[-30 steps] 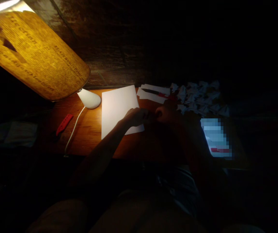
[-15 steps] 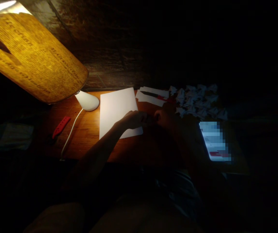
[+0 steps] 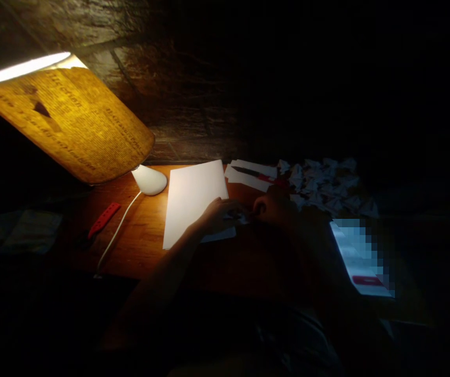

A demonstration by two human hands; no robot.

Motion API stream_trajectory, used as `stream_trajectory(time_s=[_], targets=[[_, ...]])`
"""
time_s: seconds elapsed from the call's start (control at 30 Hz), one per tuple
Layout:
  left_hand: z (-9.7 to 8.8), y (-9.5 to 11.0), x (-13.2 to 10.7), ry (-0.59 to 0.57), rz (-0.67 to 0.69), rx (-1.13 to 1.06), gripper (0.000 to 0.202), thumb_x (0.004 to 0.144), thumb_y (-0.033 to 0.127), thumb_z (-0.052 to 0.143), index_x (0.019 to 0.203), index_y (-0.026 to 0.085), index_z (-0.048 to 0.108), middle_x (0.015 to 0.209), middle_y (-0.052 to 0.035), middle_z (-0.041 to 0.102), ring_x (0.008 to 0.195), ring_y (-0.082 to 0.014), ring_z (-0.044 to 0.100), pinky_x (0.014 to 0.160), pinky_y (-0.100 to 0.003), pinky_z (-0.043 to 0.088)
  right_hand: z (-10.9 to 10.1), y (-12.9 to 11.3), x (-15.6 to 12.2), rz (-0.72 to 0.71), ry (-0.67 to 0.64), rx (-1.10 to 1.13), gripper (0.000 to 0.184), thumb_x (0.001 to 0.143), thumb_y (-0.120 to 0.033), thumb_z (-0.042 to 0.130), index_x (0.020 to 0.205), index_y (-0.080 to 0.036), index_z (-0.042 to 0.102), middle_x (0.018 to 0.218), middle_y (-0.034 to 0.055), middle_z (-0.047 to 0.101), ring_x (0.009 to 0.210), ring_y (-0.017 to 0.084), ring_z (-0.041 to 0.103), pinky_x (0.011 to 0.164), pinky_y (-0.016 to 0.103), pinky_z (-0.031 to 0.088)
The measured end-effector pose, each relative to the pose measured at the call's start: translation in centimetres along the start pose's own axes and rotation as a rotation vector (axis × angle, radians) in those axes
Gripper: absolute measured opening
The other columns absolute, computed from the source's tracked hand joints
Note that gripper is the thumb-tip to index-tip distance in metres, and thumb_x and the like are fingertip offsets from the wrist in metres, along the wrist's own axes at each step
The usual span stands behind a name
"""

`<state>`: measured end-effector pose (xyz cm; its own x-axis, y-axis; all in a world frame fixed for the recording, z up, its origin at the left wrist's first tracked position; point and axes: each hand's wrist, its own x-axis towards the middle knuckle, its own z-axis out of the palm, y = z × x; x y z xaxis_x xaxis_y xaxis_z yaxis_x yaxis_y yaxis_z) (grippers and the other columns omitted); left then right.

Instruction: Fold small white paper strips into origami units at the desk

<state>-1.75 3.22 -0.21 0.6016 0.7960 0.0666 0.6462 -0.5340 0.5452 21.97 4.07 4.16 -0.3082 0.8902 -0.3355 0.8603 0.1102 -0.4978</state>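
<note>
Over the right edge of a stack of white paper (image 3: 195,196), my left hand (image 3: 217,213) is closed, in half shadow. A small piece of paper (image 3: 241,217) shows pale between my two hands. Its folds are too dark to make out. My right hand (image 3: 270,208) is curled, its fingertips meeting the paper from the right. Behind my right hand, a knife-like dark blade with a red handle (image 3: 266,178) lies on white paper slips (image 3: 244,180). To the right lie several small folded white paper shapes (image 3: 319,183).
A lit lamp with a printed yellow shade (image 3: 79,120) leans over the left; its white base (image 3: 150,180) and cord (image 3: 117,230) are on the wooden table (image 3: 142,251). A red-handled object (image 3: 105,220) lies left of the cord. A lit phone (image 3: 360,256) lies at right.
The view has shifted, so the scene sits lower and slightly to the right. My left fingers have spread a little, and the pale paper between my hands now shows more.
</note>
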Motion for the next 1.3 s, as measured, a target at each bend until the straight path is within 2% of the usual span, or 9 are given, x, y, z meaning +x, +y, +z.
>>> stream_trajectory(time_s=[0.17, 0.27, 0.37, 0.6, 0.77, 0.93, 1.07, 1.2, 1.3], targets=[[0.0, 0.4, 0.0, -0.006, 0.131, 0.041, 0.017, 0.088, 0.027, 0.075, 0.104, 0.029, 0.082, 0.098, -0.0020, 0.073, 0.090, -0.0177, 0.068, 0.087, -0.035, 0.046, 0.3, 0.3, -0.1, -0.031, 0.057, -0.011, 0.015, 0.078, -0.036, 0.085, 0.087, -0.026, 0.080, 0.083, -0.0011, 0.077, 0.076, 0.016, 0.068, 0.061, 0.027, 0.038], [0.1, 0.8, 0.0, 0.028, 0.171, 0.057, 0.015, 0.088, 0.022, 0.073, 0.100, 0.027, 0.081, 0.097, -0.0031, 0.071, 0.090, -0.0185, 0.067, 0.085, -0.035, 0.048, 0.8, 0.6, -0.1, -0.039, 0.089, 0.001, 0.015, 0.077, -0.036, 0.085, 0.088, -0.027, 0.080, 0.084, -0.0009, 0.078, 0.077, 0.017, 0.069, 0.060, 0.027, 0.037], [0.5, 0.9, 0.1, 0.068, 0.221, 0.049, 0.010, 0.087, 0.025, 0.077, 0.097, 0.023, 0.079, 0.102, -0.0064, 0.071, 0.093, -0.0212, 0.066, 0.084, -0.035, 0.050, 1.3, 1.1, -0.1, -0.094, 0.123, 0.034, 0.012, 0.079, -0.035, 0.082, 0.087, -0.027, 0.079, 0.087, 0.0000, 0.079, 0.079, 0.019, 0.069, 0.061, 0.028, 0.037], [0.9, 0.9, 0.3, 0.079, 0.199, -0.044, 0.004, 0.092, 0.022, 0.073, 0.094, 0.021, 0.077, 0.099, -0.0071, 0.072, 0.095, -0.0219, 0.066, 0.085, -0.035, 0.052, 1.7, 1.1, 0.1, -0.252, 0.126, 0.119, 0.010, 0.085, -0.023, 0.072, 0.089, -0.024, 0.082, 0.095, 0.0034, 0.083, 0.086, 0.022, 0.074, 0.071, 0.029, 0.047], [1.1, 0.6, 0.2, 0.115, 0.208, -0.056, 0.006, 0.089, 0.020, 0.073, 0.094, 0.022, 0.077, 0.099, -0.0068, 0.070, 0.093, -0.0205, 0.066, 0.082, -0.035, 0.054, 1.5, 0.9, 0.1, -0.234, 0.121, 0.058, 0.012, 0.086, -0.023, 0.070, 0.087, -0.023, 0.082, 0.096, 0.0051, 0.083, 0.087, 0.022, 0.074, 0.071, 0.030, 0.046], [0.9, 0.5, 0.2, 0.241, 0.256, -0.006, 0.022, 0.082, 0.029, 0.085, 0.102, 0.021, 0.078, 0.110, -0.0094, 0.069, 0.094, -0.0209, 0.066, 0.082, -0.035, 0.056, 1.5, 1.0, 0.5, -0.174, 0.087, 0.170, 0.015, 0.090, -0.027, 0.069, 0.087, -0.022, 0.083, 0.092, 0.0056, 0.082, 0.082, 0.021, 0.073, 0.067, 0.029, 0.045], [0.6, 1.3, 0.2, 0.353, 0.236, -0.056, 0.010, 0.095, 0.022, 0.070, 0.101, 0.021, 0.077, 0.104, -0.0090, 0.073, 0.096, -0.0204, 0.069, 0.084, -0.035, 0.058, 1.4, 0.7, 0.9, -0.133, 0.102, 0.368, 0.010, 0.086, -0.023, 0.071, 0.082, -0.021, 0.081, 0.085, 0.0033, 0.081, 0.076, 0.018, 0.072, 0.065, 0.027, 0.047], [0.2, 2.3, 0.0, 0.478, 0.173, -0.125, 0.010, 0.097, 0.021, 0.067, 0.097, 0.021, 0.077, 0.098, -0.0090, 0.076, 0.091, -0.0204, 0.071, 0.083, -0.036, 0.059, 1.6, -0.1, 0.5, -0.261, 0.248, 0.502, 0.016, 0.091, -0.025, 0.066, 0.082, -0.020, 0.078, 0.083, 0.0031, 0.079, 0.074, 0.017, 0.069, 0.067, 0.026, 0.048], [-0.1, 2.7, 0.0, 0.526, 0.095, -0.152, 0.009, 0.094, 0.024, 0.069, 0.089, 0.020, 0.075, 0.089, -0.0085, 0.075, 0.083, -0.0207, 0.071, 0.076, -0.035, 0.057, 1.8, -0.7, 0.1, -0.399, 0.363, 0.485, 0.007, 0.085, -0.027, 0.076, 0.085, -0.020, 0.078, 0.085, 0.0034, 0.079, 0.074, 0.016, 0.067, 0.068, 0.026, 0.048]])
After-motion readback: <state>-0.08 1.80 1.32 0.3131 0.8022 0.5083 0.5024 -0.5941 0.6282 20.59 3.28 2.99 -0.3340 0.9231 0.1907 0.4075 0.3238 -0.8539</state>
